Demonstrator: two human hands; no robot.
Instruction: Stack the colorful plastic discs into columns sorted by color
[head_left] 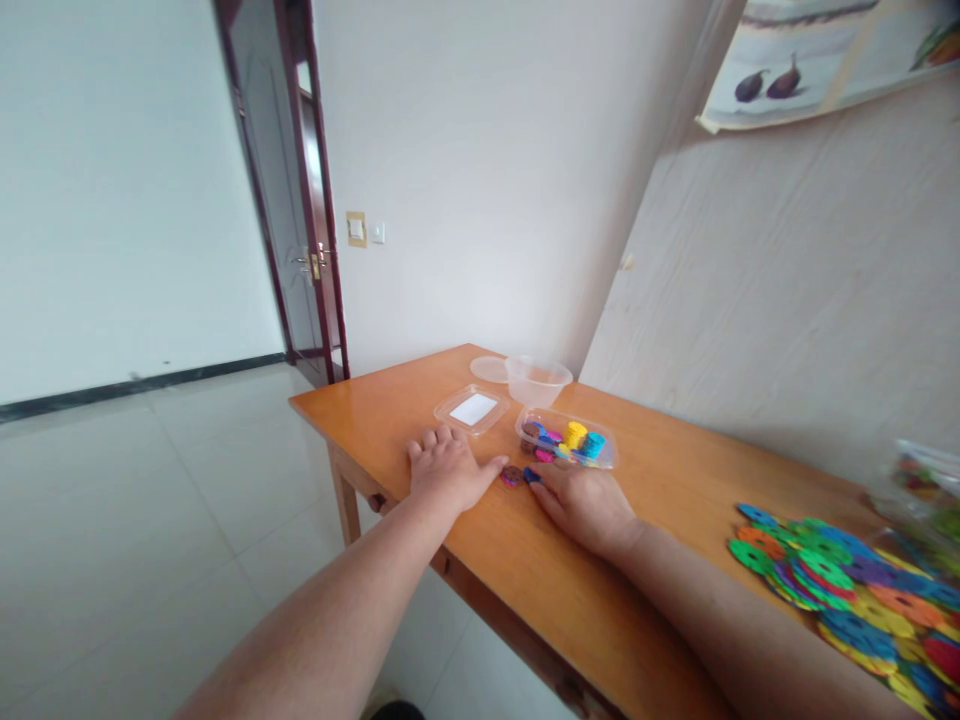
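My left hand [446,468] lies palm down on the table with its fingers spread, and its thumb points at a small stack of brown and pink discs [512,476]. Close by on the other side, my right hand [585,500] has its thumb and fingertips closed on a small dark blue disc [531,475]. Just behind the hands stands a clear plastic box [606,458]. Inside it are stacked yellow discs [575,434], light blue discs [592,445] and a mix of brown, blue and pink ones.
A clear lid with a white label [474,408], a round tub [538,382] and its flat round lid [489,369] stand at the back of the wooden table [367,400]. Many large coloured discs [847,590] are heaped at the right beside a plastic bag [926,480]. Walls bound the back and right.
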